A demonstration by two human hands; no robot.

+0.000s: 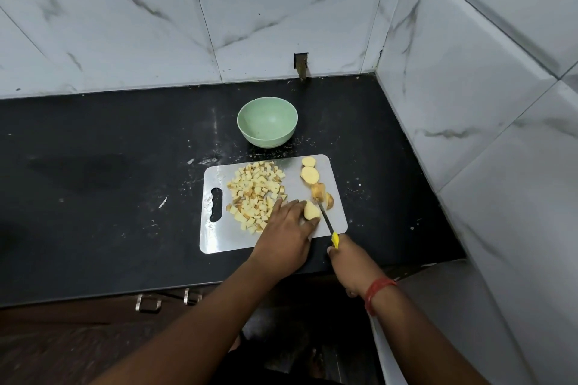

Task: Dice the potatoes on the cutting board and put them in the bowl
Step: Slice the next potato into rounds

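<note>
We see one green bowl (267,122) standing empty on the black desk (109,141), just behind one cutting board (219,234) carrying a heap of potato dice (255,194) and four larger potato pieces (309,174). Our left hand (286,233) curls its fingers (308,223) around a fifth piece (311,211), while our right hand (348,262) grips one yellow-handled knife (328,223).

The cutting board (219,237) lies on the counter (109,197), near its front edge. The bowl (267,126) stands on the counter behind the board, toward the wall. On the board, the diced pieces (255,195) lie left, the potato slices (310,173) far right, and the knife (327,223) near right.
</note>
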